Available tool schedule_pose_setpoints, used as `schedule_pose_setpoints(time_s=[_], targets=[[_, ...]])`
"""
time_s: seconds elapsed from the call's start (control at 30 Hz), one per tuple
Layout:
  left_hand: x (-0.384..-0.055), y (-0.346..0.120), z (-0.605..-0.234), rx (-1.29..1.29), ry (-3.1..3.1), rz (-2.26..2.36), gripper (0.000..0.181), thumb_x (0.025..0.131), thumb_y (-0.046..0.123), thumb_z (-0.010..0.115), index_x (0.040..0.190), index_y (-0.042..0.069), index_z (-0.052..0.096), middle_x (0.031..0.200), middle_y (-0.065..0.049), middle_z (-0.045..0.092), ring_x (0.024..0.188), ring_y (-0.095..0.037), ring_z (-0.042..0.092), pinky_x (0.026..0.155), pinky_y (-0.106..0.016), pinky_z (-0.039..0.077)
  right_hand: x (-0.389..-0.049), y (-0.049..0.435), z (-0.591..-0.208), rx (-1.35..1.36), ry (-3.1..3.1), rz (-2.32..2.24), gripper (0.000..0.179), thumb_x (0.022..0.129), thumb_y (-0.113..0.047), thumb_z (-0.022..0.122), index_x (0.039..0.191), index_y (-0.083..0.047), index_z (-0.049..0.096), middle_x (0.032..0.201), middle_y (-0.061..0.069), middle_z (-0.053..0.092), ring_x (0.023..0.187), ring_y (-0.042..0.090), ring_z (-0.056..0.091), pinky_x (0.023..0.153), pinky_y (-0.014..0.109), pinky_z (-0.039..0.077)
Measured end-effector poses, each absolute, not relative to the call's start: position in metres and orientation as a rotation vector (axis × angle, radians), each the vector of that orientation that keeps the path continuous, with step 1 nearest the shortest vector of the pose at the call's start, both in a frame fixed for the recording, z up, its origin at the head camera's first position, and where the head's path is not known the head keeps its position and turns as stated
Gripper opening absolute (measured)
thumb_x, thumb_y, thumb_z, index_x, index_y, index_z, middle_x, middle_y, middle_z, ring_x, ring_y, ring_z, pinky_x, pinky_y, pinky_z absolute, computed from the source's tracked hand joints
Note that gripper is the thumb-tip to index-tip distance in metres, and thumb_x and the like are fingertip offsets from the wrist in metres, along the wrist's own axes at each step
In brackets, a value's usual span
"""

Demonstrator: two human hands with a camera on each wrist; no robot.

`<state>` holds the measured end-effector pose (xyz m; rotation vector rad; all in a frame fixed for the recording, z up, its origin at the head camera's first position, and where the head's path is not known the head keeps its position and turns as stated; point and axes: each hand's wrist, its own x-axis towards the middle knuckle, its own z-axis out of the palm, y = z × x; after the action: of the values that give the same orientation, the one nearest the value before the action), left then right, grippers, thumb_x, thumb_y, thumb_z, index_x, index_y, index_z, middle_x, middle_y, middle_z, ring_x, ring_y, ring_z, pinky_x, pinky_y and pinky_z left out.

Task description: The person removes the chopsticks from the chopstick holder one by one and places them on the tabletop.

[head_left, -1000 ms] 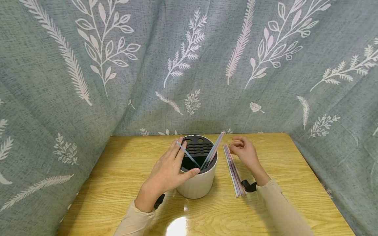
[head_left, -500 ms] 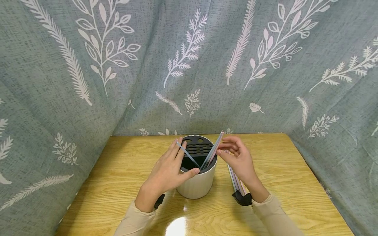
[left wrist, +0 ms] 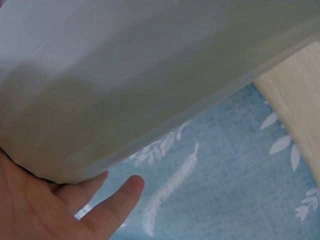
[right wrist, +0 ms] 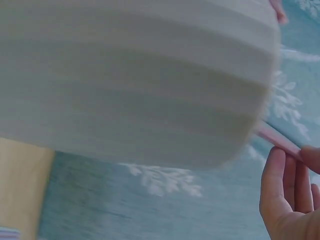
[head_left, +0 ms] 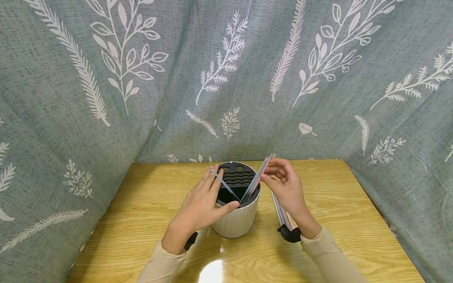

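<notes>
A white ribbed pen holder (head_left: 234,223) with a black slotted top stands on the table. Out of its front opening lean a blue straw (head_left: 226,186) toward the left and a few blue and pink straws toward the right. My left hand (head_left: 198,206) rests on the holder's rim with fingers straight, thumb along the front edge; in the left wrist view its fingers lie beside the white wall. With thumb and fingertips my right hand (head_left: 286,188) pinches a pink straw (right wrist: 278,140) at the holder's right side. The straw's lower end is hidden.
Several pale straws (head_left: 279,210) lie in a row on the wooden table (head_left: 152,236), partly under the right wrist and its black strap (head_left: 289,234). A grey-green curtain (head_left: 170,78) with white leaf prints encloses the back and sides.
My right hand has moved left from the straws on the table to the holder and taken hold of a pink straw, whose tip is now slightly higher. The left hand has stayed put.
</notes>
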<state>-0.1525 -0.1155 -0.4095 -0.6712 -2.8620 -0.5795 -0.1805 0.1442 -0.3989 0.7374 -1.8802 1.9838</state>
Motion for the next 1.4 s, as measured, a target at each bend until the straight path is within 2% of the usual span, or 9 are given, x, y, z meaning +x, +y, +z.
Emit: schedule_pose_setpoints(time_s=[0.23, 0.47, 0.7, 0.8, 0.93, 1.03, 1.17, 1.27, 1.4], targets=[[-0.153, -0.116, -0.41, -0.674, -2.865, -0.573, 0.104, 0.091, 0.08, 0.038, 0.16, 0.007, 0.016, 0.167, -0.006, 0.002, 0.152, -0.024, 0.004, 0.113, -0.051, 0.03, -0.185, 0.154, -0.358, 0.867, -1.661, 1.98, 0.043, 0.085, 0.025, 0.063, 0.125, 0.015, 0.05, 0.102, 0.011, 0.068, 0.095, 0.019, 0.068, 0.082, 0.032, 0.057], [-0.153, -0.115, -0.409, -0.679, -2.867, -0.581, 0.104, 0.09, 0.081, 0.038, 0.161, 0.007, 0.015, 0.167, -0.005, 0.0, 0.152, -0.023, 0.002, 0.113, -0.052, 0.03, -0.191, 0.174, -0.318, 0.901, -1.453, 2.018, 0.042, 0.084, 0.025, 0.064, 0.123, 0.014, 0.053, 0.097, 0.02, 0.067, 0.087, 0.027, 0.069, 0.079, 0.036, 0.058], [-0.153, -0.115, -0.409, -0.678, -2.867, -0.578, 0.104, 0.091, 0.08, 0.039, 0.161, 0.007, 0.015, 0.167, -0.005, 0.001, 0.152, -0.024, 0.004, 0.112, -0.053, 0.031, -0.202, 0.21, -0.302, 0.737, -1.266, 2.205, 0.043, 0.085, 0.027, 0.06, 0.125, 0.014, 0.051, 0.093, 0.023, 0.067, 0.082, 0.031, 0.069, 0.077, 0.038, 0.058], [-0.153, -0.115, -0.41, -0.678, -2.861, -0.58, 0.103, 0.091, 0.08, 0.039, 0.161, 0.007, 0.016, 0.167, -0.005, 0.001, 0.152, -0.027, 0.007, 0.111, -0.053, 0.033, -0.212, 0.227, -0.319, 0.595, -1.488, 2.18, 0.044, 0.088, 0.02, 0.063, 0.129, 0.007, 0.051, 0.095, 0.017, 0.069, 0.084, 0.026, 0.069, 0.079, 0.033, 0.057], [-0.154, -0.115, -0.41, -0.684, -2.86, -0.585, 0.103, 0.091, 0.079, 0.04, 0.161, 0.007, 0.016, 0.167, -0.005, 0.002, 0.152, -0.027, 0.007, 0.11, -0.055, 0.033, -0.232, 0.246, -0.361, 0.418, -1.85, 2.102, 0.045, 0.093, 0.006, 0.067, 0.133, -0.003, 0.05, 0.097, 0.006, 0.07, 0.087, 0.018, 0.069, 0.081, 0.028, 0.056], [-0.154, -0.115, -0.41, -0.683, -2.865, -0.589, 0.103, 0.091, 0.079, 0.04, 0.161, 0.007, 0.016, 0.167, -0.005, 0.002, 0.152, -0.026, 0.006, 0.111, -0.055, 0.033, -0.248, 0.256, -0.395, 0.299, -2.045, 2.1, 0.047, 0.095, 0.001, 0.067, 0.135, -0.006, 0.046, 0.101, 0.004, 0.07, 0.09, 0.018, 0.068, 0.081, 0.027, 0.056], [-0.153, -0.115, -0.41, -0.681, -2.867, -0.589, 0.103, 0.091, 0.079, 0.04, 0.161, 0.007, 0.016, 0.167, -0.006, 0.003, 0.152, -0.026, 0.005, 0.112, -0.054, 0.031, -0.266, 0.265, -0.435, 0.16, -2.252, 2.091, 0.053, 0.097, -0.001, 0.065, 0.142, 0.0, 0.036, 0.105, 0.006, 0.068, 0.093, 0.017, 0.069, 0.085, 0.031, 0.056], [-0.153, -0.114, -0.41, -0.682, -2.866, -0.587, 0.103, 0.091, 0.079, 0.04, 0.161, 0.007, 0.016, 0.167, -0.006, 0.003, 0.152, -0.025, 0.005, 0.112, -0.054, 0.031, -0.273, 0.269, -0.46, 0.084, -2.362, 2.079, 0.059, 0.098, -0.002, 0.063, 0.146, 0.006, 0.029, 0.112, 0.015, 0.066, 0.092, 0.015, 0.07, 0.086, 0.034, 0.055], [-0.153, -0.115, -0.409, -0.677, -2.865, -0.583, 0.103, 0.091, 0.08, 0.04, 0.161, 0.008, 0.016, 0.167, -0.006, 0.003, 0.152, -0.024, 0.004, 0.111, -0.054, 0.032, -0.279, 0.267, -0.485, 0.02, -2.466, 2.082, 0.061, 0.099, -0.002, 0.062, 0.148, 0.009, 0.027, 0.122, 0.032, 0.059, 0.103, 0.031, 0.068, 0.089, 0.042, 0.054]])
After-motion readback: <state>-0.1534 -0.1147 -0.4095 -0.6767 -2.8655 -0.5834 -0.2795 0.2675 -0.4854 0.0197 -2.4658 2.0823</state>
